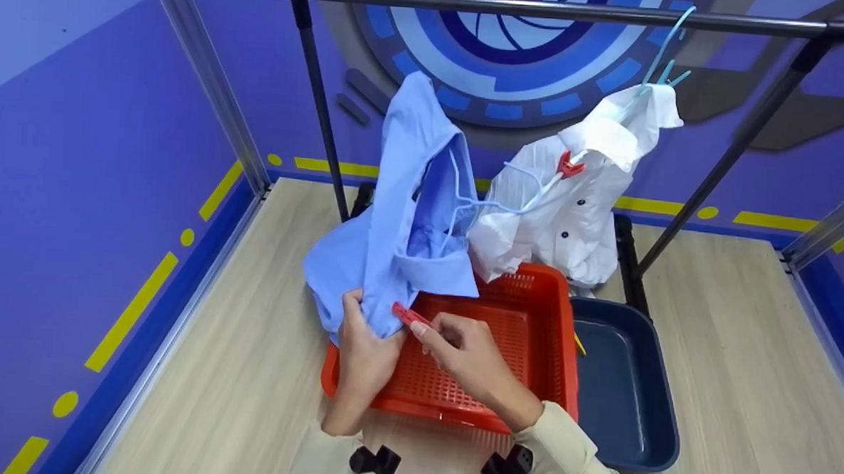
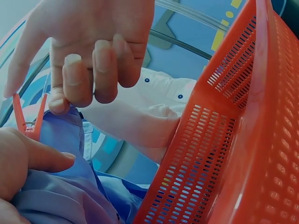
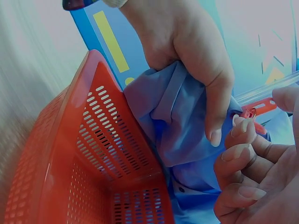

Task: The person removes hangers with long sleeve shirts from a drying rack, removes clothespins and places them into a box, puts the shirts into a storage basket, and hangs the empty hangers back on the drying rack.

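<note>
A light blue shirt (image 1: 387, 214) hangs bunched over the front left of the red basket (image 1: 564, 329). My left hand (image 1: 368, 359) grips the shirt's lower edge, its thumb lying over the cloth in the right wrist view. Just to the right, my right hand (image 1: 470, 357) pinches a red clothespin (image 1: 408, 313) between thumb and fingers. In the left wrist view the clothespin (image 2: 32, 123) is at the blue cloth (image 2: 60, 186); whether it clamps the fabric I cannot tell. A pale blue hanger (image 1: 498, 206) reaches into the shirt's opening.
A white buttoned shirt (image 1: 587, 208) hangs at the right from a teal hanger (image 1: 661, 55) on the black rail (image 1: 503, 4). Another red clothespin (image 1: 571, 165) is on the white shirt. Beside the basket stands a dark blue tub (image 1: 618, 388), with a yellow item (image 1: 579, 343) at its edge.
</note>
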Available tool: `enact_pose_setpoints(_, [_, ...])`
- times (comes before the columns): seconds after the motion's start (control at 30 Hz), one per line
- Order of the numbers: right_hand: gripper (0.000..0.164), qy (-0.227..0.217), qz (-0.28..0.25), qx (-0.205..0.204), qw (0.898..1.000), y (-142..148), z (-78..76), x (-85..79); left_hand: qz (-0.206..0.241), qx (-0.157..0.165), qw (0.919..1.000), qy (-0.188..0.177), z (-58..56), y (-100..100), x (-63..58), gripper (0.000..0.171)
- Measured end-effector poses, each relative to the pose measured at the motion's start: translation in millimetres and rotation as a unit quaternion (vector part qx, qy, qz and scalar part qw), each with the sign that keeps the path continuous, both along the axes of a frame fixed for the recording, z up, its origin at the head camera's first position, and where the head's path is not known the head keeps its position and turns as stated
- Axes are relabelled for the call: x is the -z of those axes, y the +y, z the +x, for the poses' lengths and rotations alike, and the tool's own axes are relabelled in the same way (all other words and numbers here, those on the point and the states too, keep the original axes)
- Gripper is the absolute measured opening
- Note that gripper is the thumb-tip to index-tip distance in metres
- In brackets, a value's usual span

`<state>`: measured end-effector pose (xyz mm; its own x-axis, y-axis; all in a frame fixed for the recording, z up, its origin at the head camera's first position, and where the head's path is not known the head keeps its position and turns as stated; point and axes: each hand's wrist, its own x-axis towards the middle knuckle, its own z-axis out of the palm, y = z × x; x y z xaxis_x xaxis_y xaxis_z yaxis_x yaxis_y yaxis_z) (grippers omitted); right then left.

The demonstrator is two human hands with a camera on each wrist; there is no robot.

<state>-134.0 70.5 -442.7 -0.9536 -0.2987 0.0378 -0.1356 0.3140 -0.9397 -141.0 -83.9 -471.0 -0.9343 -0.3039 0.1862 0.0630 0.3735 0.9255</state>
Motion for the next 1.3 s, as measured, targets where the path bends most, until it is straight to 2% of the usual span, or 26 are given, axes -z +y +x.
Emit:
enact_pose_setpoints(0.23, [0.029, 0.004, -0.001, -0.002, 1.0, -1.6, 0.8, -1.1, -0.002, -0.005, 1.0, -0.002, 1.9, 0.1, 0.0, 0.062])
enact_pose_setpoints(0.47, [0.027, 0.035, -0.01, 0.003, 0.999, -1.4, 2.1, -1.3, -0.006, -0.009, 0.9999, 0.013, 2.5, -0.6, 1.5, 0.058])
enact_pose_setpoints(0.67, [0.027, 0.043, -0.012, 0.006, 0.999, 0.0, 2.6, -1.8, -0.005, -0.01, 0.9999, 0.011, 2.2, -0.7, 0.9, 0.058])
enact_pose_setpoints(0.97, [0.027, 0.08, 0.0, 0.018, 0.997, 1.5, 4.0, -2.2, 0.0, -0.013, 0.9998, 0.013, 1.4, -1.3, 1.8, 0.057])
enact_pose_setpoints(1.3, [0.029, 0.068, -0.02, 0.016, 0.997, 7.9, 9.7, -6.3, 0.011, -0.014, 0.9998, 0.013, 1.7, -4.2, 2.4, 0.058])
